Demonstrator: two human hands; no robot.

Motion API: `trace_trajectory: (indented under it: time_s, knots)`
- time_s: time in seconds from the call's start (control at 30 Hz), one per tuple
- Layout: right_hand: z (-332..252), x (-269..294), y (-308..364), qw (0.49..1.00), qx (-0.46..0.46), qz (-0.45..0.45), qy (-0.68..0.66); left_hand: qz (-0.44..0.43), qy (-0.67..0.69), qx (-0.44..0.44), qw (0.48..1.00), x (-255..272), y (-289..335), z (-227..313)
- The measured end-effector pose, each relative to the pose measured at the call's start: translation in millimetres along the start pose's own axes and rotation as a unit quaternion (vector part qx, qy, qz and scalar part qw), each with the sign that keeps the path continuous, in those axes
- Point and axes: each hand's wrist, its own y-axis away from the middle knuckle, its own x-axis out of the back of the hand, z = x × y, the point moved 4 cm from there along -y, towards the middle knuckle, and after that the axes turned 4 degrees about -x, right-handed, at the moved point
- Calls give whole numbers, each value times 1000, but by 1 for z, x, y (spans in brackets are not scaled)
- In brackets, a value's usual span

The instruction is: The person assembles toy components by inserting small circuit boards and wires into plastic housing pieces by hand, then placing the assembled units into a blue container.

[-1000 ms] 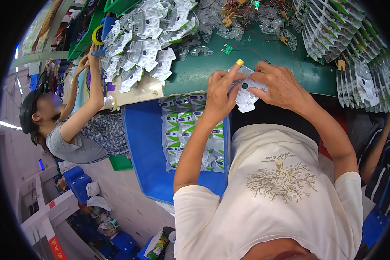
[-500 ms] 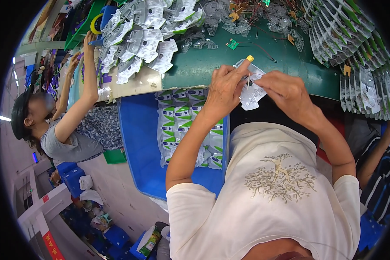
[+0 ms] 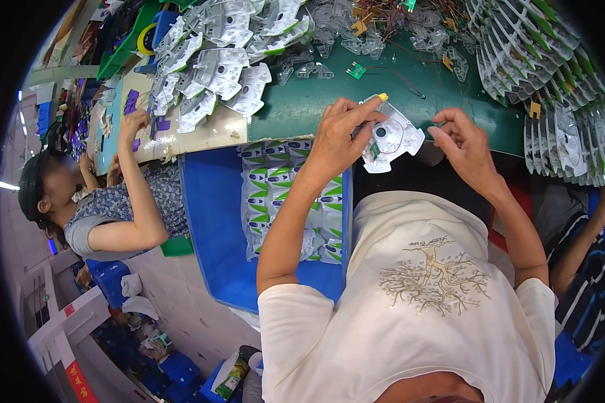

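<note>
My left hand (image 3: 339,138) grips a white plastic housing (image 3: 402,133) by its left side, over the front edge of the green bench. A dark round spot, a thin wire and a bit of green show on the housing's inner face. A yellow cover (image 3: 383,97) sits on one fingertip of that hand. Just right of the housing is my right hand (image 3: 465,144), apart from it, its fingers curved and spread with nothing visible between them. Beyond the housing, a small green circuit board (image 3: 356,70) with a dark wire lies on the bench.
White-and-green housings (image 3: 225,74) are piled at the left, with more stacks (image 3: 524,50) at the right. Clear plastic parts (image 3: 363,43) and wires lie at the back. A blue bin (image 3: 215,228) holding rows of housings stands below the bench. A co-worker (image 3: 114,215) works at the left.
My right hand has let go of the housing and moved right. The housing has turned in my left hand, showing more of its inner face. The co-worker's raised arm has come down from the tape roll.
</note>
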Motion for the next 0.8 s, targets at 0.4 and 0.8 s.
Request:
trace_trajectory:
  time_s: [0.4, 0.8]
  knots:
    - [-35, 61, 49, 981, 108, 162, 20, 146, 59, 25, 987, 24, -23, 32]
    - [-2, 250, 136, 927, -40, 372, 25, -5, 136, 33, 990, -48, -38, 48]
